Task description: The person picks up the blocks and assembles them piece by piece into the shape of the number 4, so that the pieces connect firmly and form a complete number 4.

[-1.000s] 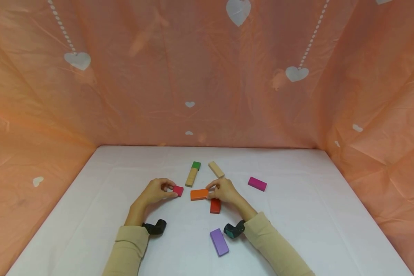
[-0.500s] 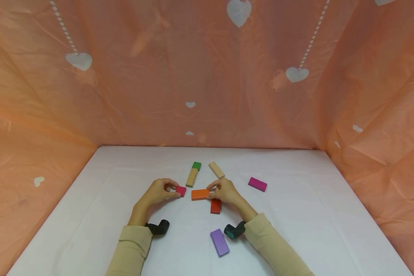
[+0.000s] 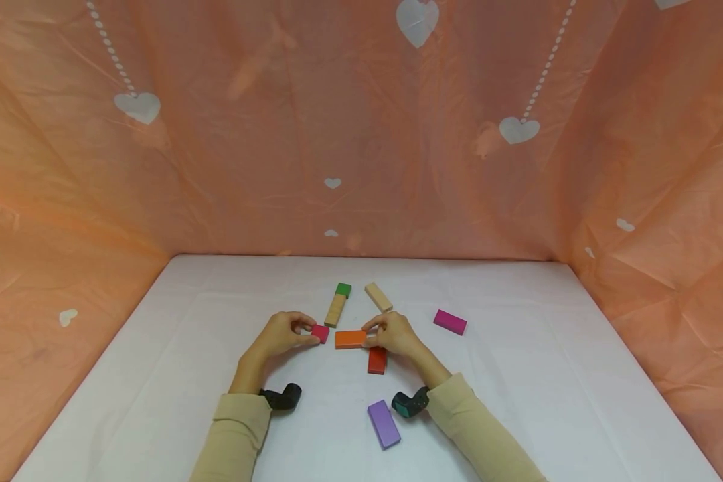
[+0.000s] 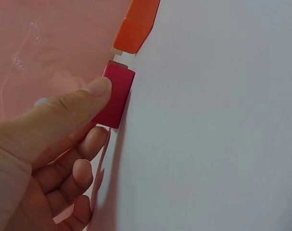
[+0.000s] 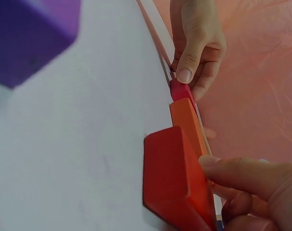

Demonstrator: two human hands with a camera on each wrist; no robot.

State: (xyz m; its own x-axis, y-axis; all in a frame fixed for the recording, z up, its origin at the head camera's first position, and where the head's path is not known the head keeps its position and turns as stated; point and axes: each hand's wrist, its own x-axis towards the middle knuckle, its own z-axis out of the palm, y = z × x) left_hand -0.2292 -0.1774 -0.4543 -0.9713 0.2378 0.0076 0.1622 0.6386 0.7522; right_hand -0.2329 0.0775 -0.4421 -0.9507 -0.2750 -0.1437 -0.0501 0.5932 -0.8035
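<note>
My left hand (image 3: 282, 332) pinches a small crimson block (image 3: 320, 334) between thumb and fingers, close over the white table. In the left wrist view the thumb lies flat on the crimson block's face, and a narrow gap parts it from the orange block (image 4: 137, 26). With thumb and fingertips my right hand (image 3: 394, 335) pinches the right end of that orange block (image 3: 349, 340), which lies crosswise. A red block (image 3: 376, 361) stands just below the orange one's right end, partly under the hand; it looms large in the right wrist view.
Behind the hands lie a plain wooden block (image 3: 335, 310) with a green block (image 3: 343, 289) at its far end, and another plain wooden block (image 3: 377, 296). A magenta block (image 3: 450, 322) is to the right, a purple block (image 3: 383, 424) nearer. An orange curtain (image 3: 361, 134) surrounds the table (image 3: 518, 375).
My left hand has slid to the right with the crimson block, narrowing the gap to the orange block. The right hand and the other blocks have stayed practically in place.
</note>
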